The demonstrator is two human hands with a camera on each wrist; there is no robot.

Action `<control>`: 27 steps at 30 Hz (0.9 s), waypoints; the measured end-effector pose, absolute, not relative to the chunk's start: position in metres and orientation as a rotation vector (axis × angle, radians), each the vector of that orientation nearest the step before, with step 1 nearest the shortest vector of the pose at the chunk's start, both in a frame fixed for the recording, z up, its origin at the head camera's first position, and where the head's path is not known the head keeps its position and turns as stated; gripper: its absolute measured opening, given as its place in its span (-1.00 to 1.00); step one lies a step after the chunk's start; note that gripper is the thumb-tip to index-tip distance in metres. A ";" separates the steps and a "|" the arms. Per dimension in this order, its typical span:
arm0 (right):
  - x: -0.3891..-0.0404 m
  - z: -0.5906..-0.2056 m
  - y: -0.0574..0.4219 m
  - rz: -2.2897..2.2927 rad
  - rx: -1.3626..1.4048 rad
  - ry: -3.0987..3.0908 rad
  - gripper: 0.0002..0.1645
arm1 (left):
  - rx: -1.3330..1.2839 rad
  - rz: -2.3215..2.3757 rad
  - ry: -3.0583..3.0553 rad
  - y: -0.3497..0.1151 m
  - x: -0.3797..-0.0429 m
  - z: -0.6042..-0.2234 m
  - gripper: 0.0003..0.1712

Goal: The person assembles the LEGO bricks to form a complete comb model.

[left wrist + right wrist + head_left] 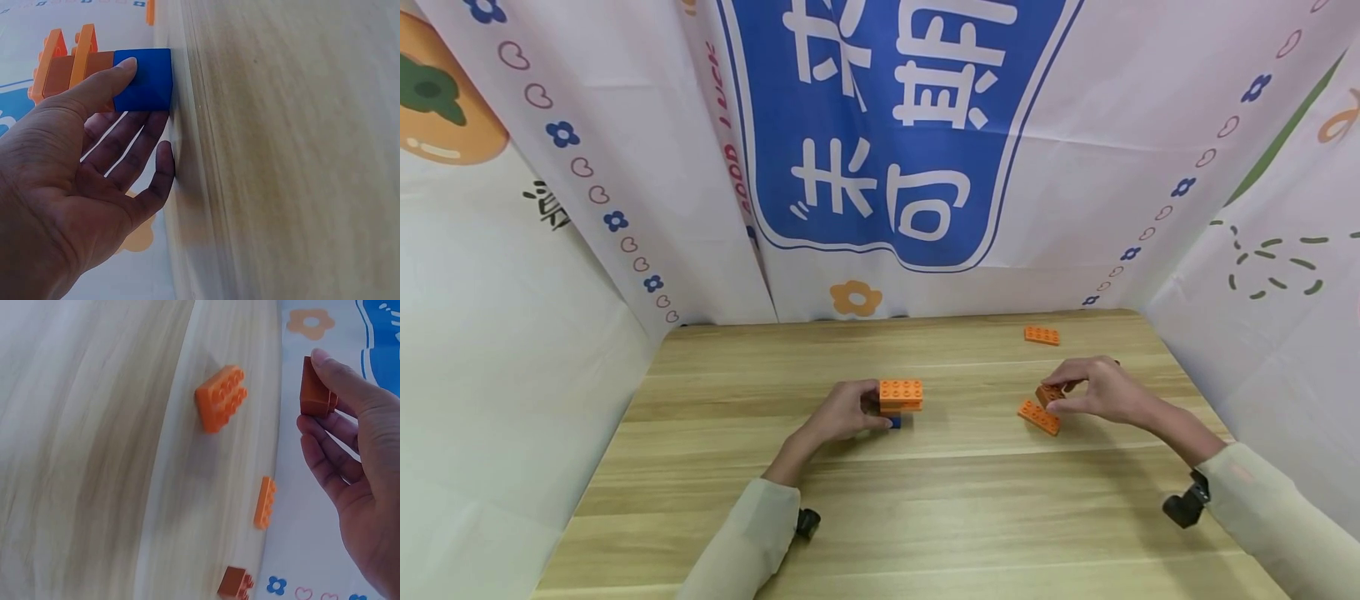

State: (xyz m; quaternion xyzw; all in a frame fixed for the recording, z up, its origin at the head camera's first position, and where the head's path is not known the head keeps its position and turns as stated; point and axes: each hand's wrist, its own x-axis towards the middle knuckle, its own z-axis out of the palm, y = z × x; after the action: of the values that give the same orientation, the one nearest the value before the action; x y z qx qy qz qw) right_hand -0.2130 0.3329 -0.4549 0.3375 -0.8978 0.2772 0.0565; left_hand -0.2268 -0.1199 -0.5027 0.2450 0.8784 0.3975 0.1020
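Note:
My left hand grips a small toy-brick stack, with the thumb on the blue block at its base. Above the blue block come brown bricks alternating with two wide orange bricks, one of them on top. The stack stands at the table's middle. Over on the right, my right hand pinches a brown brick between thumb and fingers. In the head view that brick is just above an orange brick lying studs up on the table.
Another orange brick lies near the back edge of the wooden table. A second brown brick sits past my right hand, mostly hidden by it in the head view. Printed cloth hangs behind the table and along both sides.

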 end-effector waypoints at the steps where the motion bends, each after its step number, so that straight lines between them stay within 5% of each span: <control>1: -0.212 -0.453 0.331 0.830 1.027 -2.720 -0.62 | 0.721 1.171 2.594 -0.120 -0.227 -0.503 -0.56; 27: -0.217 -0.432 0.277 0.830 1.280 -2.529 -0.60 | 0.709 1.174 2.587 -0.121 -0.227 -0.502 -0.55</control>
State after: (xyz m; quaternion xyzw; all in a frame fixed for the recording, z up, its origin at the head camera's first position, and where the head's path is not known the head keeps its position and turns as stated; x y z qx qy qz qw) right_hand -0.2174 0.2772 -0.4315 0.4316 -0.8524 0.2798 0.0939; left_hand -0.2266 -0.1207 -0.5025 0.2406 0.8785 0.3988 0.1065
